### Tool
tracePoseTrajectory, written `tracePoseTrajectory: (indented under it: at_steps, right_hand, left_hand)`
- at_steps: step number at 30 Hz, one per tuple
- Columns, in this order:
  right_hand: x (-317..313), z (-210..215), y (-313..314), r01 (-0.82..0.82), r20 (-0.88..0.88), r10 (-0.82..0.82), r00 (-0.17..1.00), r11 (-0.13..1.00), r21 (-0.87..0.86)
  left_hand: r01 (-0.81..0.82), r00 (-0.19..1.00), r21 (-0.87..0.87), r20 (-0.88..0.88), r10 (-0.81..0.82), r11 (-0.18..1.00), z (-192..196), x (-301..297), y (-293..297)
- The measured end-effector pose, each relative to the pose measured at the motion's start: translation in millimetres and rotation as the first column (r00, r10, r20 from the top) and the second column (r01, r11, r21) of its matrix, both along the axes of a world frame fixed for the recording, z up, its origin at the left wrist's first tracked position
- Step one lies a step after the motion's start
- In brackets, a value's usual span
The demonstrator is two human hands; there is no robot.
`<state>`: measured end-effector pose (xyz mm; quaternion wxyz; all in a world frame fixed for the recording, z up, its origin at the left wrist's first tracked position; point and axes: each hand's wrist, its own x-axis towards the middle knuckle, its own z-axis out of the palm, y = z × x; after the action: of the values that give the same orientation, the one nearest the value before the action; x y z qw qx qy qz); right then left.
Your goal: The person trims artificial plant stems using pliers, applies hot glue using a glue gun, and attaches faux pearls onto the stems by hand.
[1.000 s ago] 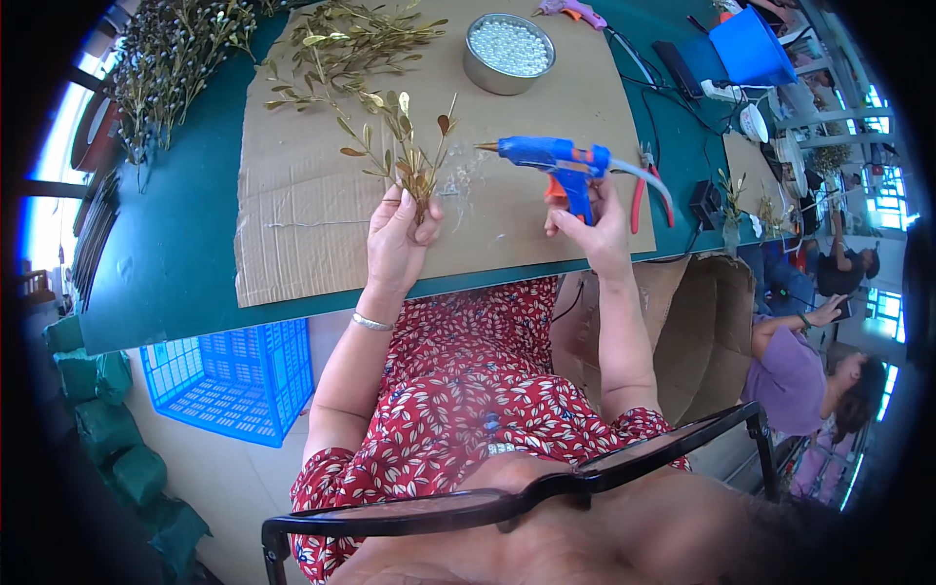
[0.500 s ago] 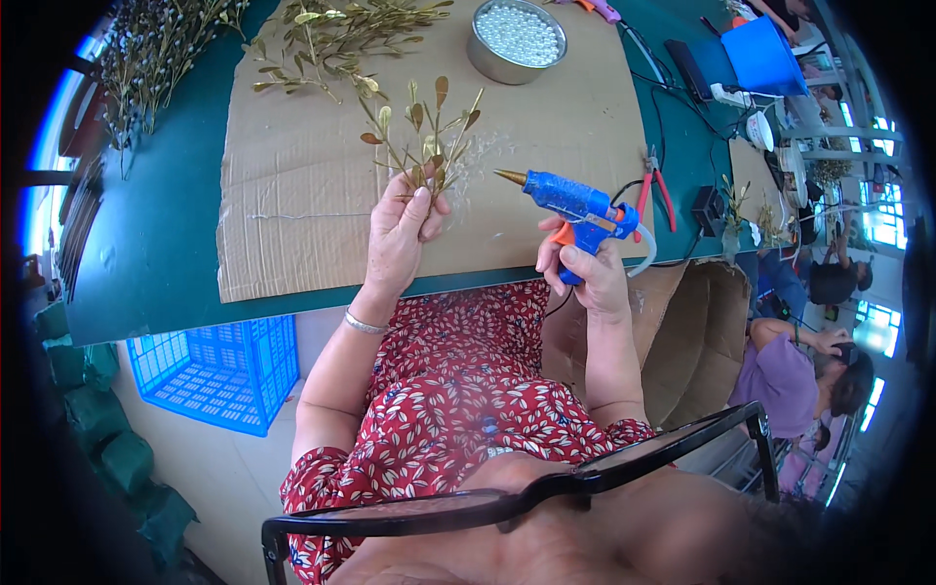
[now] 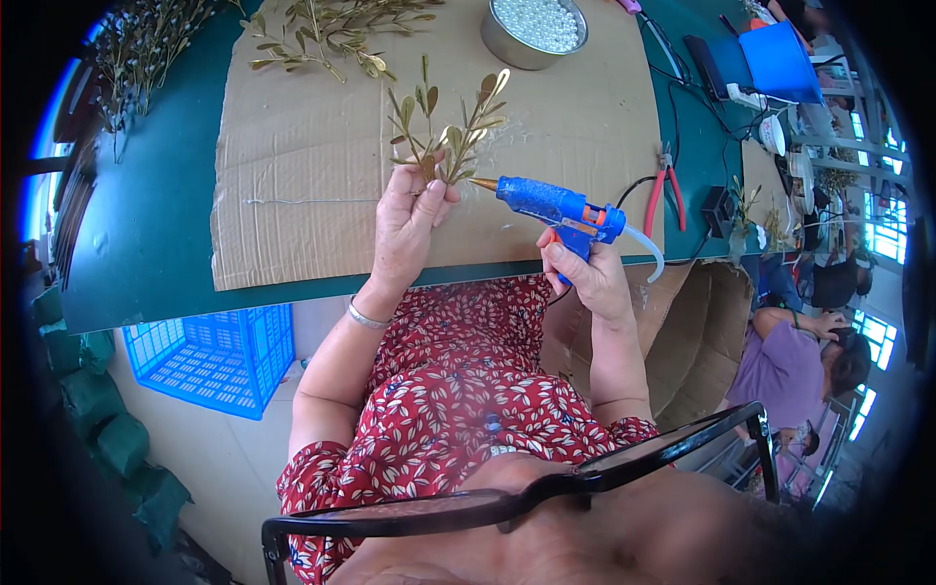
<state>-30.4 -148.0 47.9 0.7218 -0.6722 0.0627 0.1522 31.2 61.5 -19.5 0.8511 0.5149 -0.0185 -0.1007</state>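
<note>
Over the cardboard sheet, my left hand is closed round the base of a gold leafy artificial sprig, whose leaves fan out away from me. My right hand grips a blue hot glue gun by its handle. The gun's brass nozzle points left, close beside the sprig's lower stems; whether it touches them I cannot tell. A clear glue stick curves out of the gun's back end. A thin silvery wire runs leftward across the cardboard from my left hand.
A metal bowl of white pearl beads stands at the far side. More gold sprigs lie at the back. Red-handled pliers rest right of the gun, near black cables. A blue crate sits below left; a person in purple sits at right.
The glue gun has moved left, bringing its nozzle close to the sprig. The sprig has turned, its leaves now leaning more to the right. My view has shifted slightly.
</note>
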Motion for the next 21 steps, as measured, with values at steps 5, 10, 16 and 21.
tracePoseTrajectory:
  at_steps: [5,10,16,21]
  right_hand:
    - [2,2,6,0.080,0.017,-0.080,0.997,0.997,-0.018]
    - [4,3,3,0.044,-0.004,-0.044,0.999,0.998,-0.043]
    - [5,7,-4,0.000,-0.037,-0.002,0.999,0.998,-0.058]
    - [8,10,-13,-0.083,-0.109,0.072,0.991,0.992,-0.094]
  left_hand:
    - [0.011,1.000,0.055,0.013,-0.012,0.998,-4,-1,3]
    - [0.017,1.000,0.100,0.018,-0.019,0.995,-2,-2,3]
    - [0.024,0.999,0.141,0.026,-0.028,0.990,-1,-3,4]
    - [0.001,0.998,0.170,0.058,-0.011,0.985,-1,-4,2]
